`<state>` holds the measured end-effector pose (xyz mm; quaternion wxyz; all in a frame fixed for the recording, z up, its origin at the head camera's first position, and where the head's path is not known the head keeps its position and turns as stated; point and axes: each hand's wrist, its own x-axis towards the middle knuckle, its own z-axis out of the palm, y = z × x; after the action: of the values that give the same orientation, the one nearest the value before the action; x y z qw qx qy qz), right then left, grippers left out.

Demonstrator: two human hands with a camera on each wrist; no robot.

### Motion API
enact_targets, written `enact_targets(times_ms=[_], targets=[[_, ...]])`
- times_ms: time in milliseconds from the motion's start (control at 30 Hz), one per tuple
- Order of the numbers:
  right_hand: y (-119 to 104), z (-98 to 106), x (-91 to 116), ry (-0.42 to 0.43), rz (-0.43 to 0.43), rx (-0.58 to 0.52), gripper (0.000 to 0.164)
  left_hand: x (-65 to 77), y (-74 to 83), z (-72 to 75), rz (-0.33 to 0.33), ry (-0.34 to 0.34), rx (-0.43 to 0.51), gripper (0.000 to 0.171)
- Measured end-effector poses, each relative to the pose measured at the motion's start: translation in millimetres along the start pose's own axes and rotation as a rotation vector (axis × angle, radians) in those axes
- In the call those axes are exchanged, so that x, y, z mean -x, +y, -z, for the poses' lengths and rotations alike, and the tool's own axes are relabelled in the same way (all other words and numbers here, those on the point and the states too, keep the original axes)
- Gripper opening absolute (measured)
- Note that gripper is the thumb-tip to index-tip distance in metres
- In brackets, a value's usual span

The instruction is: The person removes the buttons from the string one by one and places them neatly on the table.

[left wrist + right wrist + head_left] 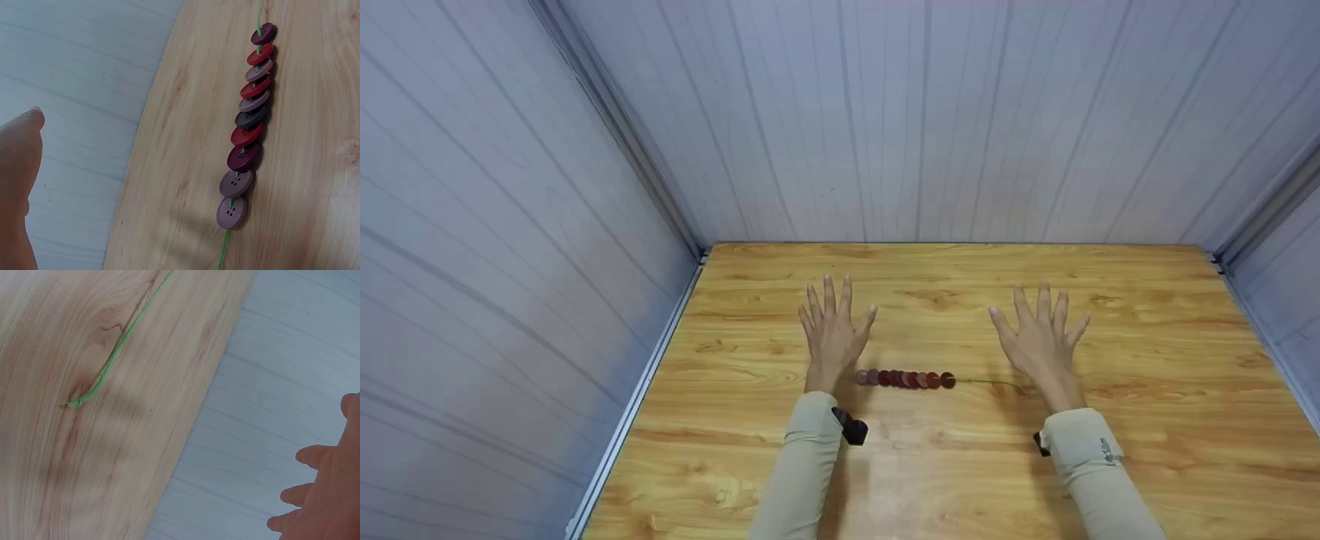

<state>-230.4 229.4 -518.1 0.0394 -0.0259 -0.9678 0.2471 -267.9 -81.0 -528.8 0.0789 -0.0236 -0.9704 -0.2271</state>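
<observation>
Hovering over the worktop (945, 480), left hand (834, 337) and right hand (1041, 349) each show a wide, empty grip. The buttons (905, 379) lie at the left hand's four o'clock; pinching their string (119, 345), at three o'clock, seems gentlest.

Seen from the head view, a wood-grained bench (945, 487) fills the space towards 6 o'clock, its yellowish top marked with darker knots. A pale, grey-streaked back wall (885, 112) rises at 12 o'clock, a similar side wall (472, 262) at 9 and another panel (1286, 289) at 3. A metal post (615, 120) runs down the corner at 11. Soft glare lies on the wood near 6.
</observation>
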Motion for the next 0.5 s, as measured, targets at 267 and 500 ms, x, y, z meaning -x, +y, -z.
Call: enact_targets(times_ms=[267, 500], targets=[[5, -2, -2, 0.024, 0.039, -0.051, 0.079, -1.8, -5.7, -1.4, -0.036, 0.013, 0.180, 0.068], [12, -4, -3, -0.002, 0.136, -0.201, 0.076, -3.1, -18.4, -1.9, -0.046, 0.057, 0.457, 0.056]])
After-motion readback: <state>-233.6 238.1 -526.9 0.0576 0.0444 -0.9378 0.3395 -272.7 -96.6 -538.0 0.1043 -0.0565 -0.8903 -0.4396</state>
